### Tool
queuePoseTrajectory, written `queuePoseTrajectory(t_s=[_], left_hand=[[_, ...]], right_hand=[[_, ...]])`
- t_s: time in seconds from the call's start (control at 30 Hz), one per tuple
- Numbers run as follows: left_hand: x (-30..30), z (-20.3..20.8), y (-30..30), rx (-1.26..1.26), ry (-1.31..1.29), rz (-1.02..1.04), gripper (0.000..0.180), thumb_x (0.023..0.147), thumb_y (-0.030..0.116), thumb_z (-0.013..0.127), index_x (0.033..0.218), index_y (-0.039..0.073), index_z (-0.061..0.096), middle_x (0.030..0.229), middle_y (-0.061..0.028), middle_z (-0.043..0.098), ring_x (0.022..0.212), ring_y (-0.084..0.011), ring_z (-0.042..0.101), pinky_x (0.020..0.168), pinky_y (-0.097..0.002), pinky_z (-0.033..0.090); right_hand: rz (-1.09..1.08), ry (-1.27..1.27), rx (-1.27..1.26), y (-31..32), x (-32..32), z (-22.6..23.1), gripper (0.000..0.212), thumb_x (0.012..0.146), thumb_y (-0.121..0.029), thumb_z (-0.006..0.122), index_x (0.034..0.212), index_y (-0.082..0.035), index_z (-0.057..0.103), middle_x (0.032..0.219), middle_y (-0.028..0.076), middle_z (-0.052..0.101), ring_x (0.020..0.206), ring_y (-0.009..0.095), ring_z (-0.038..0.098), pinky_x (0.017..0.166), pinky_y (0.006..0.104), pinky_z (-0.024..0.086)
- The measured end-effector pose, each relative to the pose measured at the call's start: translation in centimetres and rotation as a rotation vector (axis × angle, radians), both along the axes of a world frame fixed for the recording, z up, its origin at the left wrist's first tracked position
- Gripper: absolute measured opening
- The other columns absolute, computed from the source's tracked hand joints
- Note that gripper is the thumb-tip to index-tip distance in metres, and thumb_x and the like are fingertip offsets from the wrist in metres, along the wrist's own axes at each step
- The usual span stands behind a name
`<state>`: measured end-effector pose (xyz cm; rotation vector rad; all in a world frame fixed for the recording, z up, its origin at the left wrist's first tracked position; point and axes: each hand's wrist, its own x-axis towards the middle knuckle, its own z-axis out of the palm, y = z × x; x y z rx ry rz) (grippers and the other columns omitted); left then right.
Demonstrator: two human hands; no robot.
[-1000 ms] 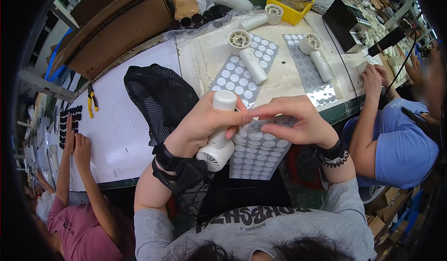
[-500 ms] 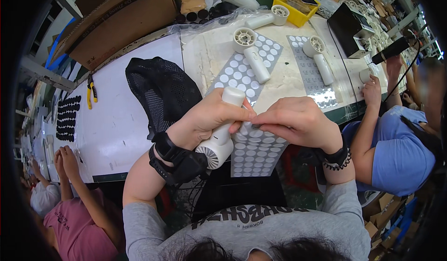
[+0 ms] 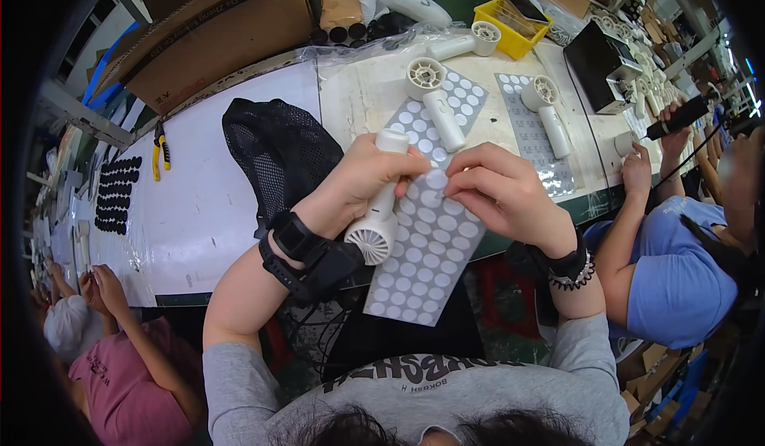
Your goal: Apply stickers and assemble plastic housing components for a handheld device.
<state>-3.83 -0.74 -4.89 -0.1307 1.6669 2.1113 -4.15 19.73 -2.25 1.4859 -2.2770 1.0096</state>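
Note:
My left hand [image 3: 355,174] is closed around the handle of a white handheld fan [image 3: 372,239], whose round grille points down toward my wrist. The same hand's fingertips also grip the upper edge of a grey sheet of round white stickers [image 3: 418,259], which hangs tilted beside the fan. At the sheet's upper right, the thumb and forefinger of my right hand [image 3: 510,193] are pinched together next to a round sticker. Whatever lies between those fingertips is too small to make out. Beyond my hands, another white fan [image 3: 442,115] lies across a second sticker sheet [image 3: 405,121].
A black mesh bag [image 3: 279,155] lies left of my hands, with yellow-handled pliers [image 3: 162,151] and rows of black pieces [image 3: 118,195] farther left. More fans, a yellow bin [image 3: 514,28] and a black box [image 3: 598,64] stand right and back. Co-workers sit on both sides.
The sticker sheet was bent near its top and now hangs flatter, its lower end swung left. My right fingertips have shifted slightly up and right, away from my left fingers.

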Motion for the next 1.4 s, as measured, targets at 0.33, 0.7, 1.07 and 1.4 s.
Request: queuePoseTrajectory(t_s=[0.33, 0.7, 1.07, 1.4], left_hand=[[-2.1, -1.5, -0.6, -0.060, 0.196, 0.262, 0.015, 0.077, 0.011, 0.067, 0.083, 0.000, 0.060, 0.076, -0.0057, 0.060, 0.049, -0.0074, 0.049, 0.047, -0.0213, 0.040], [3.6, -2.1, 0.1, -0.193, 0.874, 0.070, 0.026, 0.067, 0.012, 0.079, 0.073, 0.006, 0.055, 0.065, 0.0013, 0.056, 0.060, -0.0058, 0.051, 0.053, -0.0204, 0.039], [4.2, -3.2, -0.5, -0.007, 0.914, -0.124, 0.045, 0.058, 0.031, 0.086, 0.075, 0.007, 0.052, 0.068, -0.0015, 0.054, 0.058, -0.0118, 0.050, 0.052, -0.0251, 0.040], [4.2, -3.4, -0.9, -0.007, 0.895, -0.200, 0.049, 0.060, 0.038, 0.083, 0.086, 0.006, 0.057, 0.076, -0.0045, 0.059, 0.065, -0.0139, 0.057, 0.058, -0.0252, 0.044]], right_hand=[[-0.006, -0.964, -0.287, -0.3, -1.7, -5.5, 0.010, 0.081, -0.007, 0.064, 0.089, 0.000, 0.061, 0.089, 0.002, 0.060, 0.084, 0.009, 0.056, 0.075, 0.0216, 0.045], [0.078, -1.106, -0.469, 1.0, -1.4, -2.3, 0.010, 0.084, -0.009, 0.061, 0.089, 0.000, 0.060, 0.093, 0.005, 0.061, 0.087, 0.010, 0.054, 0.081, 0.0246, 0.042], [0.130, -0.762, -0.043, -3.0, 0.7, 5.2, 0.006, 0.076, -0.002, 0.065, 0.080, 0.001, 0.062, 0.071, 0.003, 0.061, 0.062, 0.007, 0.054, 0.057, 0.0208, 0.044], [0.124, -0.826, 0.118, -4.8, 0.2, 5.5, 0.005, 0.071, 0.001, 0.064, 0.076, 0.000, 0.063, 0.070, 0.004, 0.060, 0.060, 0.008, 0.053, 0.055, 0.0220, 0.041]])
